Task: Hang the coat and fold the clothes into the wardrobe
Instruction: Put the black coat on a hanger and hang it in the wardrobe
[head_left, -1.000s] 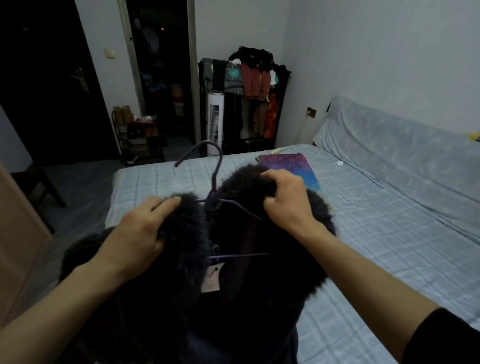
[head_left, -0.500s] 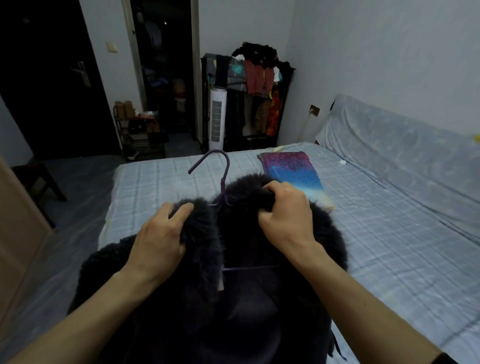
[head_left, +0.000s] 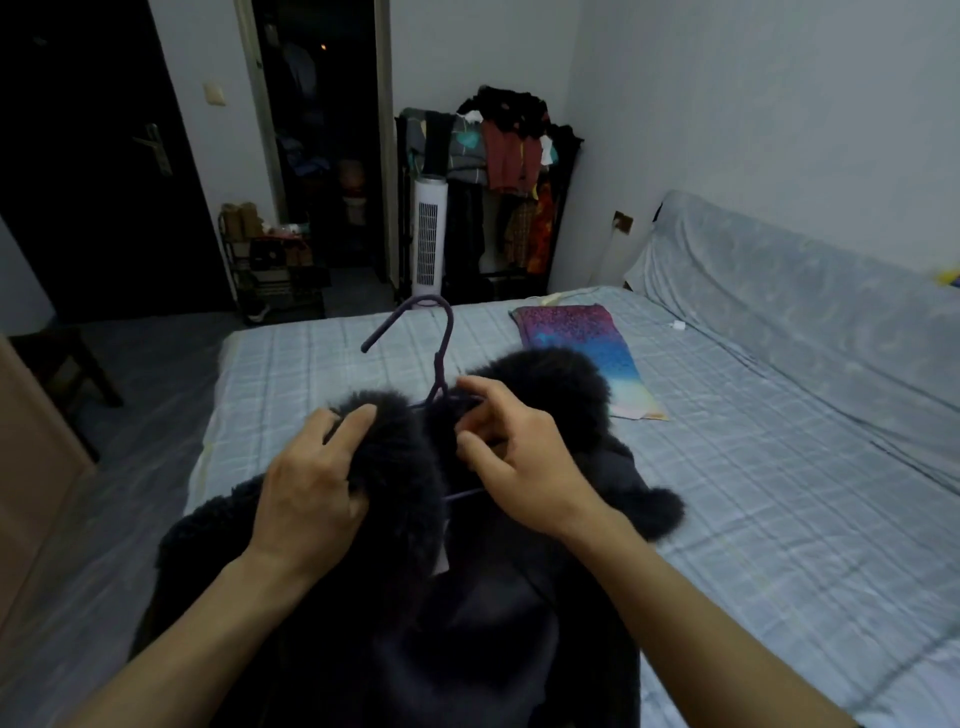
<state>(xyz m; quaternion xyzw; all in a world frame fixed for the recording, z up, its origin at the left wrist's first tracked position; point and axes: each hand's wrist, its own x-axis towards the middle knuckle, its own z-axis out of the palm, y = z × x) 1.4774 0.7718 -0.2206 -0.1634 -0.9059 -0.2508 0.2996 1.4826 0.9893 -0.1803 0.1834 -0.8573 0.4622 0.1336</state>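
Observation:
A black coat (head_left: 467, 613) with a thick fur collar lies over the near edge of the bed (head_left: 779, 493). A purple hanger (head_left: 439, 343) sits inside its neck, hook sticking up. My left hand (head_left: 317, 483) grips the left side of the fur collar. My right hand (head_left: 524, 462) pinches the collar and the hanger's shoulder just right of the hook. A folded multicoloured cloth (head_left: 582, 348) lies on the bed beyond the coat.
A clothes rack (head_left: 498, 192) full of garments stands in the far corner beside a white tower fan (head_left: 430, 234). A shoe shelf (head_left: 270, 260) and dark doorways are at the back left. A wooden panel (head_left: 31, 467) is at the left edge.
The coat has sunk lower onto the bed. My right hand has let go of the top of the right collar and moved in toward the hanger's neck.

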